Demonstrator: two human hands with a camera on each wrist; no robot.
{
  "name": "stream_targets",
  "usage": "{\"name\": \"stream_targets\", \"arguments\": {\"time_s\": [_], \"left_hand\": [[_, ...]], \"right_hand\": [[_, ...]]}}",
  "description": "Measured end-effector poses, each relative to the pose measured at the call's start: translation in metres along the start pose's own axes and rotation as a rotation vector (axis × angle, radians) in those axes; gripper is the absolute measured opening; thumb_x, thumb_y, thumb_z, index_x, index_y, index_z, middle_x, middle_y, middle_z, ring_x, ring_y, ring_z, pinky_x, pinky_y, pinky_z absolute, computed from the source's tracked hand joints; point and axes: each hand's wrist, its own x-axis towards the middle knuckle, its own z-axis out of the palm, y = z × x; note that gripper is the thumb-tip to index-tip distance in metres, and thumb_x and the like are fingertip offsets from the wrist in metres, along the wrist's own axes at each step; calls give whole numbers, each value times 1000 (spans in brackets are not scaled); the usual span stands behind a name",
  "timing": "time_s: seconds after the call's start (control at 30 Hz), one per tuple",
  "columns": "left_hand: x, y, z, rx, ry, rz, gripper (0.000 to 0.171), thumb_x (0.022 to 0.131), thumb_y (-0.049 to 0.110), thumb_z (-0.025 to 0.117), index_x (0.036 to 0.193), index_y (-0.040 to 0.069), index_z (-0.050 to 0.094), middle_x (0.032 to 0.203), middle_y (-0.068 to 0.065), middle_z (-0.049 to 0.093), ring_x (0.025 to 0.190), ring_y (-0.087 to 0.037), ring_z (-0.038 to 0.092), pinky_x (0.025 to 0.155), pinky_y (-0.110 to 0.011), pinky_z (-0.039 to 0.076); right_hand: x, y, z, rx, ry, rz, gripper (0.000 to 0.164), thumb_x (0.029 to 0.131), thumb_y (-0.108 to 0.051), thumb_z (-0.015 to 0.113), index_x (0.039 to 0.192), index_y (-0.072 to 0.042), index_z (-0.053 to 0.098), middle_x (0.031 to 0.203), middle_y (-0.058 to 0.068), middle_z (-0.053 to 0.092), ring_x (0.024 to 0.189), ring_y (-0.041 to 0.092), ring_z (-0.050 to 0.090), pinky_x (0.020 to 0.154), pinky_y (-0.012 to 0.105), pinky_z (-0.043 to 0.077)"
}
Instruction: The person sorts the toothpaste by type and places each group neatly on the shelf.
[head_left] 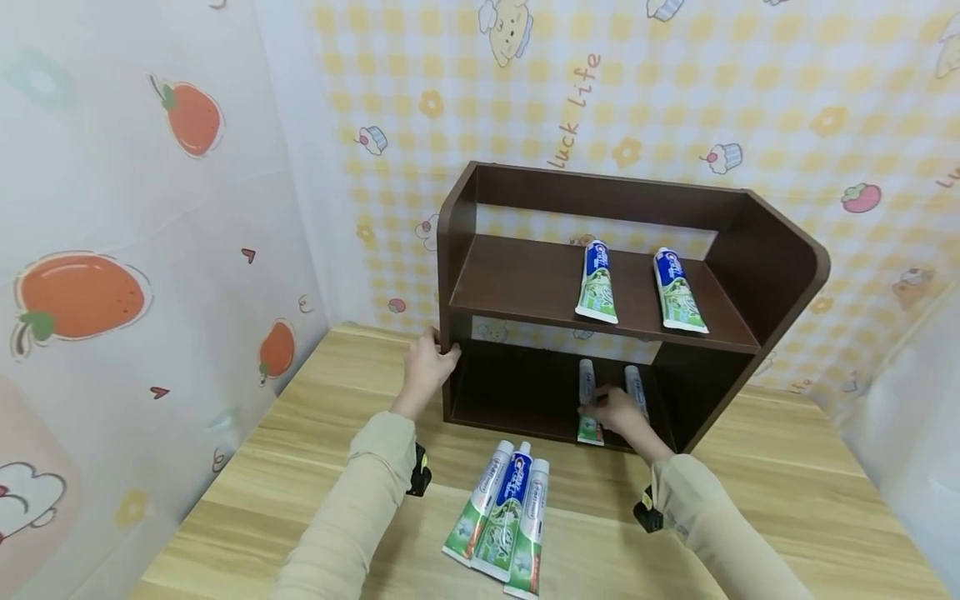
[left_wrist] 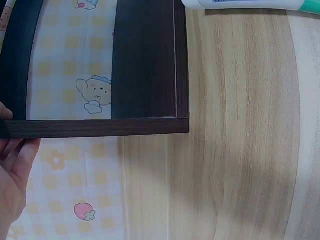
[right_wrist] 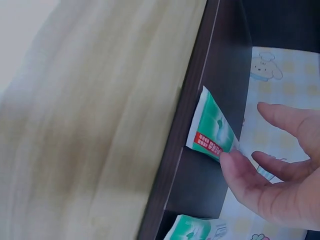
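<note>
Table [head_left: 247, 517]: bears the rack and, in front of it, three overlapping loose tubes [head_left: 512, 517].
Rack [head_left: 517, 275]: two shelves; two top tubes [head_left: 597, 283] lie on the upper.
Left hand [head_left: 427, 367]: grips the rack's left side, thumb inside, fingers outside; well apart from the low tube.
Right hand [head_left: 618, 412]: the nearer one, reaching in from the low tube's right; thumb and fingers parted, not closed round it (whether the thumb touches, I cannot tell).
Low tube [head_left: 590, 430]: on the bottom shelf, by the right thumb; long axis front to back, flat end at the front edge.
Hidden: low tube's middle, by fingertips; side tube's [head_left: 634, 385] nearer part, by the right hand.
</note>
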Motion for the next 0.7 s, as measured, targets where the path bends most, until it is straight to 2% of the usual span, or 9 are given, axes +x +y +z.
{"name": "stream_targets", "arguments": {"time_s": [0.17,0.37,0.5,0.7], "left_hand": [[1,0,0,3,-5,2,18,83,21,59,83,5,51,87,-17,65,67,-27,57,62,-37,46],[2,2,1,-1,-17,-3,19,83,21,59,84,5,51,89,-17,65,68,-28,57,64,-38,46],[3,2,1,-10,-15,-1,19,83,21,60,85,5,51,89,-18,65,70,-30,59,65,-38,46],[3,-1,1,-6,-8,-6,19,83,22,60,85,4,52,89,-18,65,77,-32,62,68,-40,48]], "right_hand": [[-10,2,6,50,-34,-11,55,85,-21,62,124,12,41,97,23,59,67,27,62,64,34,50],[-29,-1,18,94,-14,-40,52,82,-19,65,121,11,48,93,17,58,71,20,60,62,32,51],[-47,-4,31,185,-18,-58,48,79,-13,67,117,12,51,89,14,60,71,18,62,63,32,53],[-70,-5,52,307,-94,-86,46,79,-8,66,114,16,48,86,14,57,69,16,58,61,33,53]]}}
